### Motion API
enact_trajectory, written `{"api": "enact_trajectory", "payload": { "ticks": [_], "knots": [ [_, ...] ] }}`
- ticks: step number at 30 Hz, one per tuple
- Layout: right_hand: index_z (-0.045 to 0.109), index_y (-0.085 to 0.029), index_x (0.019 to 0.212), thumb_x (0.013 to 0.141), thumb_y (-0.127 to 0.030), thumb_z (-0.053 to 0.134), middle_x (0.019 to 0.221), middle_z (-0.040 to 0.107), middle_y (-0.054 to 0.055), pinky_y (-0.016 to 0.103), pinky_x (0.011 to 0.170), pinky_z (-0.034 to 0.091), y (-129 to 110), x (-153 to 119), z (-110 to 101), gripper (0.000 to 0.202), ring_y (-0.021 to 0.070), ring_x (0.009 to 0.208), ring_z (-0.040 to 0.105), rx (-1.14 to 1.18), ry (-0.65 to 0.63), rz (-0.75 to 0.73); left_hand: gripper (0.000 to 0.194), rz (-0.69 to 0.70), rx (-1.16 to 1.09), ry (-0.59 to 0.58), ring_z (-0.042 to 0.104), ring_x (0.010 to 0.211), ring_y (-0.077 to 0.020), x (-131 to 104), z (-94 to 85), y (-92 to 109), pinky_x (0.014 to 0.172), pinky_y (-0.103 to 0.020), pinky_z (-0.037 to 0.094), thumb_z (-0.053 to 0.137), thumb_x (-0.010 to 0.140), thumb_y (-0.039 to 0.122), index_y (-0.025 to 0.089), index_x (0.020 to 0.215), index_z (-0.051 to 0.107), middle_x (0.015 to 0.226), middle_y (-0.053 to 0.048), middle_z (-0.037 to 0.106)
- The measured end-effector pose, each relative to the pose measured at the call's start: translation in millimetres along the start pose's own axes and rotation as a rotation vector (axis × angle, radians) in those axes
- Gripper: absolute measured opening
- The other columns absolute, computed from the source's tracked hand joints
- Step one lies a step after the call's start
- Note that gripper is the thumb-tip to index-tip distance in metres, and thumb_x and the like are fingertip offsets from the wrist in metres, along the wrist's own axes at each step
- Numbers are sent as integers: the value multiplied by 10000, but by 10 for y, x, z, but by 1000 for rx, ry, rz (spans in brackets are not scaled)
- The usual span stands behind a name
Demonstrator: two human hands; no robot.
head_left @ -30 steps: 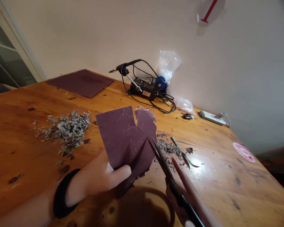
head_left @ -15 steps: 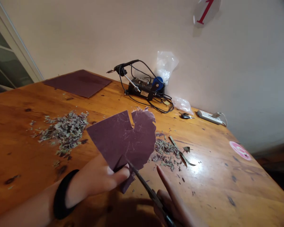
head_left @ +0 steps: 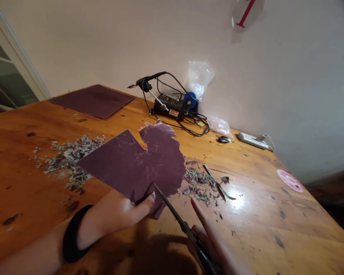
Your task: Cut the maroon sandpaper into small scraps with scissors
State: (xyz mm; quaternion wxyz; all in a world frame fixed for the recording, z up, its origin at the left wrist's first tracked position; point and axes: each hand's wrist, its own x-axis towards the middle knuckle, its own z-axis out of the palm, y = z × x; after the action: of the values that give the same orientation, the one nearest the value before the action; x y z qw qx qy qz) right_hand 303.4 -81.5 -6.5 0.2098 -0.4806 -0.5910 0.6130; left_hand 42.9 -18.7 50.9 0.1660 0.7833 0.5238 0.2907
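Observation:
A dark maroon sheet of sandpaper (head_left: 123, 160), with a ragged right edge and a notch cut into its top, is pinched by my left hand (head_left: 123, 212) at its lower edge. The thumb lies over the near side and the other fingers are hidden behind it. In my right hand (head_left: 209, 240) is a pair of dark scissors (head_left: 179, 219), the index finger stretched along them. The scissors' tips point up and left, over the lower part of the sheet near my left thumb. The handles are partly hidden by my fingers.
Piles of small cuttings lie left (head_left: 74, 156) and right (head_left: 202, 181) of the sheet. Farther back are another maroon sheet (head_left: 94, 101), a soldering station (head_left: 172, 107) with cables, clear plastic bags (head_left: 199, 78) and a power strip (head_left: 253, 140). A pink round sticker (head_left: 290, 180) marks the table's right side.
My left hand has turned the sheet counterclockwise, its left corner swinging left and down over the left pile; the notch looks wider. The scissors have hardly moved.

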Motion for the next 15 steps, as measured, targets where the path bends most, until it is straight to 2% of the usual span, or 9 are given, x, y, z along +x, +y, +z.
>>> {"api": "enact_trajectory", "payload": {
  "ticks": [2,5,8,10,12,15],
  "knots": [
    [73,-262,1677,865,-733,616,766,368,-38,328,650,435,-17,-7,5,1084,164,623,352,2,-7,-2,290,0,-10,-19,749,766,-242,5,-16,14,848,-311,598,398,841,352,254,788,666,787,-52,800],
    [53,-272,1678,792,-569,774,811,398,-28,289,606,396,-95,-41,28,1180,168,666,389,54,3,19,272,0,-30,-14,749,773,-252,-16,6,-12,917,-337,577,414,849,344,253,794,665,758,-45,779],
    [147,-266,1676,830,-472,758,825,402,-28,278,604,371,-191,-92,51,1063,150,659,362,135,43,60,269,35,-55,42,752,871,-265,-67,80,-90,1002,-345,535,433,886,348,261,819,678,749,-24,759],
    [167,-260,1674,851,-475,737,833,401,-25,281,606,379,-234,-124,56,1024,144,648,355,159,49,67,251,56,-70,71,747,925,-272,-98,122,-140,1039,-357,511,455,895,351,270,812,678,717,-13,736],
    [132,-264,1677,814,-524,767,850,397,-19,280,596,381,-253,-155,52,1102,153,666,389,168,40,48,227,64,-96,93,739,932,-272,-115,133,-169,1040,-370,509,484,883,353,277,791,677,706,-8,727],
    [153,-262,1675,796,-726,699,852,390,-12,303,627,409,-274,-191,37,1133,177,701,433,170,31,6,234,-39,-195,84,725,822,-244,-114,86,-169,936,-339,557,500,881,364,283,726,656,681,4,727]
  ]
}}
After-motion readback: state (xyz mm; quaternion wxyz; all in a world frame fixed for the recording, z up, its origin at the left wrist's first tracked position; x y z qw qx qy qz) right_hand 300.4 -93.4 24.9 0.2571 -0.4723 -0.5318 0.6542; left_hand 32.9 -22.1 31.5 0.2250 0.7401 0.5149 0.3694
